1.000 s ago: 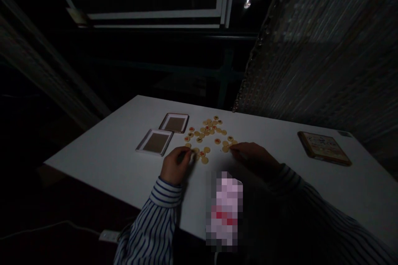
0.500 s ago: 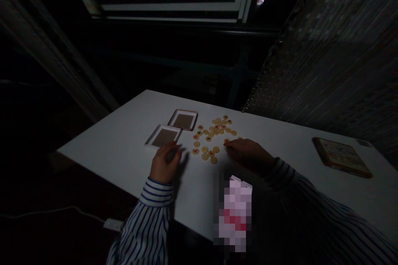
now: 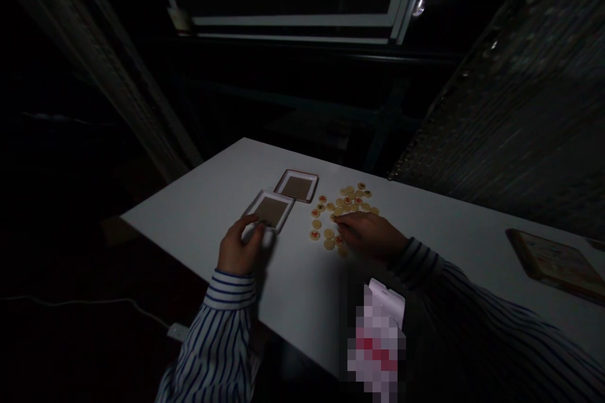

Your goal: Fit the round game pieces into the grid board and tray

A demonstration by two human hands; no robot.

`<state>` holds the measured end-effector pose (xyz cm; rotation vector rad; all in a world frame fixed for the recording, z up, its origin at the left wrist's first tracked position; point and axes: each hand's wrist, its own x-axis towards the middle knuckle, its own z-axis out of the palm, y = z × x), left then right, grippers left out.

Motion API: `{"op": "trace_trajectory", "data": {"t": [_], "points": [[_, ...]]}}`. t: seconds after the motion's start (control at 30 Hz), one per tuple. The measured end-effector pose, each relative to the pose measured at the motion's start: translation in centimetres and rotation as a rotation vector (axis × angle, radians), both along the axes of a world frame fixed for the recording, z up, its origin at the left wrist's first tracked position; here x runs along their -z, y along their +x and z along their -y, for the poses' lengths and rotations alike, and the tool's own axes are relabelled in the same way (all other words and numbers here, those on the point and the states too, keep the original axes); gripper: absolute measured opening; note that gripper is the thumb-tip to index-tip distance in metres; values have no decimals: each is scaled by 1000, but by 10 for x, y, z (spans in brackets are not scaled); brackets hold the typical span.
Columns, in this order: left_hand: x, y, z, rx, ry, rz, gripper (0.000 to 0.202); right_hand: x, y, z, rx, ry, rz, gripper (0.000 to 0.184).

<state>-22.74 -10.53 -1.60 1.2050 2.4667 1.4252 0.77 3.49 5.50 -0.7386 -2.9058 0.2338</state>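
Several small round yellow game pieces (image 3: 347,201) with red or dark marks lie scattered on a white table (image 3: 198,208). My right hand (image 3: 371,234) lies over the near edge of the pile, fingers curled onto the pieces. My left hand (image 3: 239,245) is at the near corner of a shallow square tray (image 3: 271,210) with a brown inside; its fingers are bent at the tray's edge. Whether they hold a piece is too dark to tell. A second tray (image 3: 297,186) of the same kind lies just behind the first.
A flat brown box (image 3: 553,262) with a printed lid lies at the table's right. A small pink-and-white carton (image 3: 378,334) stands near the front edge. A window frame (image 3: 293,19) is behind; a cable and power strip (image 3: 177,330) lie on the dark floor left.
My left hand has moved left from the pieces to the nearer tray. My right hand slid left over the pile's near edge. The camera has swung left.
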Motion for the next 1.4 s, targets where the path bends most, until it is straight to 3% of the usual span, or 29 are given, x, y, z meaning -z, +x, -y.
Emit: {"op": "trace_trajectory", "data": {"t": [0.3, 0.53, 1.03, 1.4], "points": [[10, -33, -5, -127, -68, 78, 40, 15, -36, -1, 33, -142, -23, 28], [20, -55, -18, -72, -114, 138, 40, 20, -58, 0, -10, -213, -37, 26], [17, -65, -28, 23, -256, -33, 38, 43, -104, -6, 63, -303, -72, 28], [13, -64, -30, 40, -286, -9, 38, 55, -128, -9, 94, -312, -76, 27]]}}
